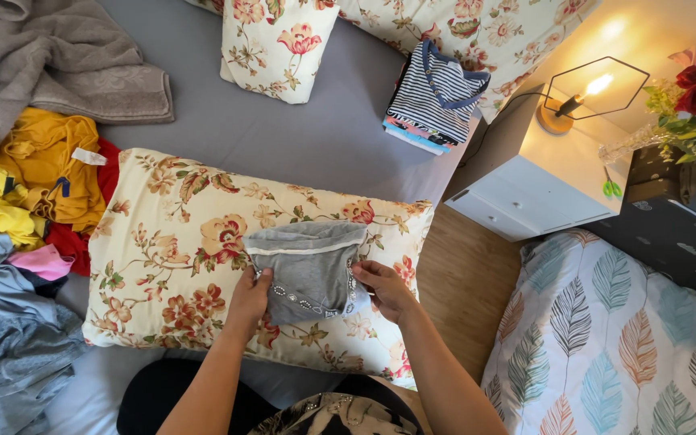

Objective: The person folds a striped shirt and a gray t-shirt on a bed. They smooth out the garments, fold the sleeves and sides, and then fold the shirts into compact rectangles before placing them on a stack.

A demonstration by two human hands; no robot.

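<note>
A pile of clothes (26, 242) lies on the bed at the left. Beside it a floral pillow (171, 258) carries a folded grey garment (309, 270). The left hand (250, 294) pinches the garment's lower left edge, and the right hand (386, 288) pinches its lower right edge, so the garment sits between them. Its long axis runs roughly left to right, with the beaded trim toward the person. A stack of folded clothes (435, 101) lies farther right, near a white nightstand (541, 193).
</note>
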